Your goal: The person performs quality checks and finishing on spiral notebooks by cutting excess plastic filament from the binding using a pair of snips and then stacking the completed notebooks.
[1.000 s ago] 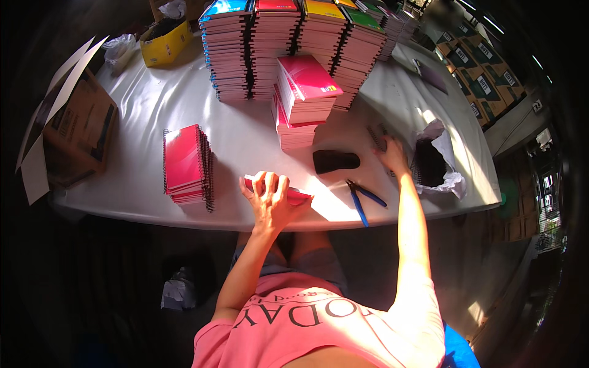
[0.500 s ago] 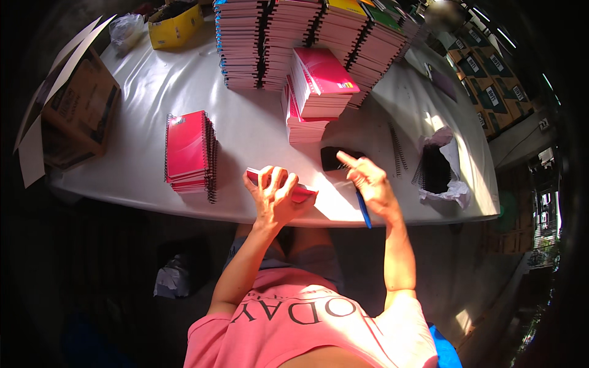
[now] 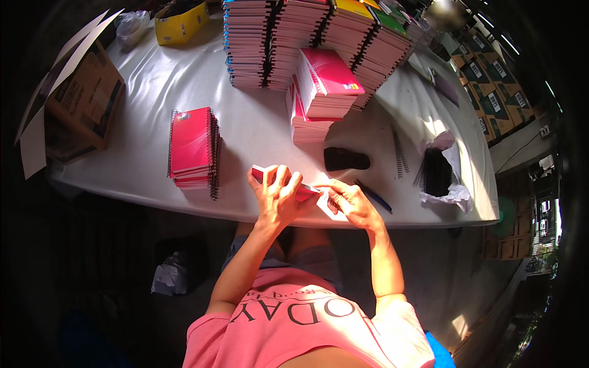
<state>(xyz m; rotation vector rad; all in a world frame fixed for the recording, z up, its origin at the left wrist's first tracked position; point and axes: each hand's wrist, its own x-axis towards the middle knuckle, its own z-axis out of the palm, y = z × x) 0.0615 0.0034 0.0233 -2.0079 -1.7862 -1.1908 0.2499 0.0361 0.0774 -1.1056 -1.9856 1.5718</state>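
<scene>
Near the table's front edge my left hand (image 3: 279,197) grips a small red-covered notebook (image 3: 305,191), tilted with its edge up. Most of its cover is hidden under the fingers. My right hand (image 3: 353,203) is closed at the notebook's right end, thumb and forefinger pinched together; what lies between them is too small to make out. Just right of that hand a blue pen-like tool (image 3: 375,197) lies on the white-covered table. Behind it is a dark, oblong object (image 3: 346,159). To the left sits a stack of red spiral-bound notebooks (image 3: 191,144).
Red-covered blocks of paper (image 3: 331,86) stand before tall rows of bound notebooks (image 3: 248,49). Loose wire spirals (image 3: 399,150) and a paper-lined container of dark coils (image 3: 437,172) are at right. An open carton (image 3: 86,101) and a yellow box (image 3: 182,26) stand left.
My right hand has come left and down to the notebook's end, its fingers now pinched. The blue tool, earlier at that hand, now lies on the table. My left hand keeps its grip.
</scene>
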